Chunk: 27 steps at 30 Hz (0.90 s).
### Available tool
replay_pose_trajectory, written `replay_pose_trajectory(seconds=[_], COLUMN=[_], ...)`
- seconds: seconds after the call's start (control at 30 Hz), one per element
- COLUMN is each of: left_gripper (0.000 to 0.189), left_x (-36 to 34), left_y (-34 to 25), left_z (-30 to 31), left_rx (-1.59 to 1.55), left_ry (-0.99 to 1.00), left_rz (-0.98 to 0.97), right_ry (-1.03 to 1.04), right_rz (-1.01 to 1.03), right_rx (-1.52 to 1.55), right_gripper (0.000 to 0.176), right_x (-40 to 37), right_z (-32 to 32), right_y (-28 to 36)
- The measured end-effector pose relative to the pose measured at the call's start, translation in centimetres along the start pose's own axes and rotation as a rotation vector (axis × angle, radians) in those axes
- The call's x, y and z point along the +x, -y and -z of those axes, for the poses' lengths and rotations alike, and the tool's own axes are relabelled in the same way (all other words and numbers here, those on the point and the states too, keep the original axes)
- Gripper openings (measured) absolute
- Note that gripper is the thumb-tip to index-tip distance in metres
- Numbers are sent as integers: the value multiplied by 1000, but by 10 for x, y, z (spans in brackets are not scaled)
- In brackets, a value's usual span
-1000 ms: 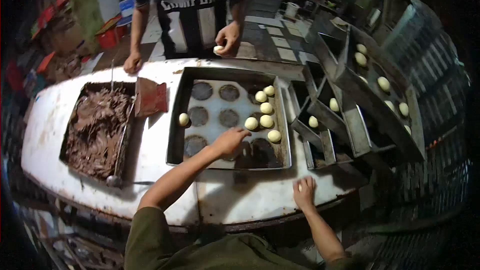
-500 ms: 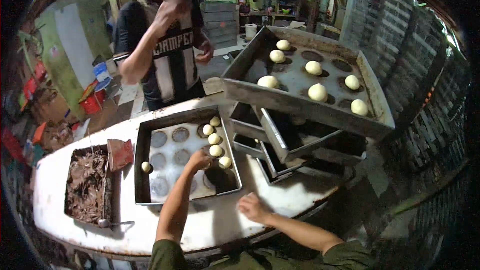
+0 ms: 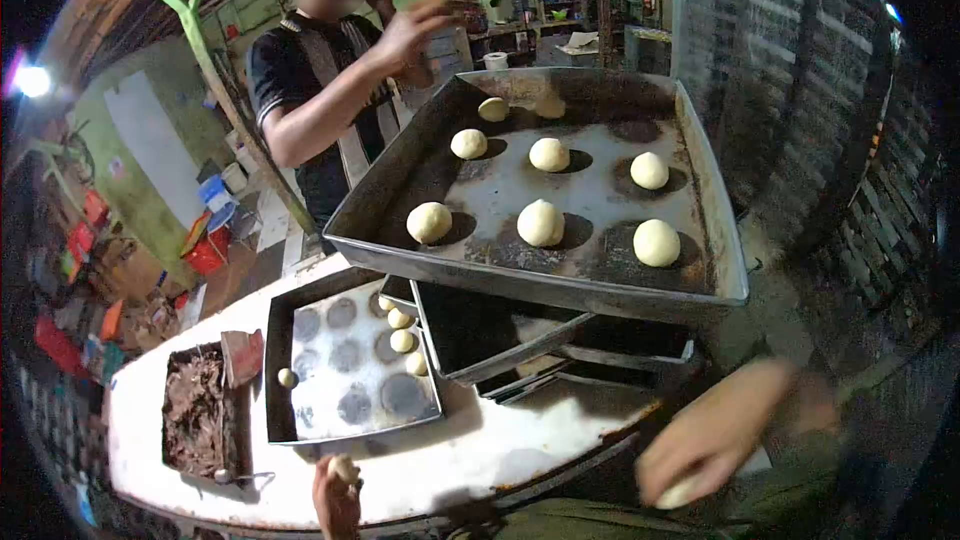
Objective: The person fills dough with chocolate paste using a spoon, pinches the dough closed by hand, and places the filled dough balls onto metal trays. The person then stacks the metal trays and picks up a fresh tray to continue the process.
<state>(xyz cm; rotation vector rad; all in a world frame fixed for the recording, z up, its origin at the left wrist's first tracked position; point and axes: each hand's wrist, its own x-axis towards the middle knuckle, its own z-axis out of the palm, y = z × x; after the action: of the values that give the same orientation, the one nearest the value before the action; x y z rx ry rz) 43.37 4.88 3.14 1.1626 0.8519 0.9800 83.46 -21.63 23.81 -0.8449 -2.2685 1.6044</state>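
Observation:
My left hand (image 3: 336, 505) is closed on a dough ball (image 3: 345, 469) at the table's front edge, below the lower tray (image 3: 352, 432). That tray holds several dough balls, mostly along its right side. At the lower right, blurred, my right hand (image 3: 705, 445) is closed around another dough ball (image 3: 680, 491). The upper tray (image 3: 540, 285), with several spaced dough balls, rests tilted on stacked empty trays (image 3: 520, 360).
A co-worker (image 3: 330, 90) stands behind the table with one arm raised over the upper tray's back left corner. A pan of brown filling (image 3: 195, 410) with a spoon (image 3: 225, 477) and a red-brown scraper (image 3: 242, 357) lies at the left.
My left hand has left the lower tray and moved down to the table's front with a dough ball. My right hand has moved right. The view has shifted, and the co-worker's arm reaches further right.

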Motion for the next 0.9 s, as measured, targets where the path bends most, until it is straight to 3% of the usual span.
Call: replay_pose_trajectory(seconds=[0.03, 0.07, 0.1, 0.13, 0.17, 0.2, 0.23, 0.27, 0.3, 0.33, 0.37, 0.4, 0.43, 0.5, 0.57, 0.63, 0.67, 0.7, 0.77, 0.8, 0.83, 0.87, 0.9], left_gripper=[28, 55, 48, 40, 34, 35, 37, 38, 38, 37, 36, 37, 37, 37, 38, 38, 36, 38, 39, 39, 41, 41, 41], left_x=[-17, -32, -50, -51, -49, -51, -54, -61, -69, -74, -83, -91, -99, -118, -124, -123, -121, -118, -118, -123, -126, -130, -135], left_y=[-6, 4, -18, -10, 0, 3, 3, -6, -12, 2, 1, 0, 1, 12, 15, 18, 39, 33, 49, 31, 24, 38, 53], left_z=[-5, 8, -33, -45, -53, -63, -75, -95, -109, -104, -103, -94, -82, -46, -25, -12, -1, 2, 6, -13, -21, -22, -23], left_rx=[-187, -239, -101, -210, -323, -334, -346, -293, -244, -341, -287, -274, -263, -379, -477, -707, -597, -223, 71, 76, 159, 187, 216], left_ry=[-36, -117, -224, -181, -139, -45, 48, 77, 106, 169, 162, 139, 115, 112, 125, -17, -164, -162, 7, 28, 138, 236, 348], left_rz=[100, 230, 186, 183, 179, 216, 254, 285, 314, 315, 322, 361, 393, 430, 481, 452, 402, 428, 338, 362, 356, 319, 287], right_ry=[-125, -176, -530, -1077, -1480, -1604, -1590, -1768, -1709, -1797, -1025, -990, -1088, -1487, -1764, -1828, -1947, -2056, -2098, -2149, -2040, -1977, -2032], right_rz=[24, 9, 220, 133, -159, -320, -291, -384, -564, -442, -855, -1234, -1118, -950, -580, -214, -69, 85, 75, 40, -228, -329, -307], right_rx=[-86, -168, -297, -621, -1056, -993, -1281, -1142, -1268, -1326, -1595, -953, -1070, -872, -920, -737, -797, -862, -929, -979, -1168, -1258, -1212], right_gripper=[28, 29, 25, 27, 22, 28, 27, 18, 24, 23, 28, 40, 52, 56, 47, 39, 35, 31, 25, 23, 23, 26, 25], right_x=[-30, -58, -87, -105, -123, -129, -178, -132, -193, -188, -194, -139, -149, -140, -147, -119, -89, -60, -9, 26, 52, 72, 99], right_z=[26, 56, 73, 75, 111, 140, 197, 209, 274, 295, 300, 269, 265, 268, 246, 188, 150, 106, 11, -33, -81, -121, -158], right_y=[50, 86, 90, 97, 105, 116, 93, 90, 33, -21, -44, -28, -57, -23, -1, 22, 23, 22, -4, -21, -33, -41, -50])
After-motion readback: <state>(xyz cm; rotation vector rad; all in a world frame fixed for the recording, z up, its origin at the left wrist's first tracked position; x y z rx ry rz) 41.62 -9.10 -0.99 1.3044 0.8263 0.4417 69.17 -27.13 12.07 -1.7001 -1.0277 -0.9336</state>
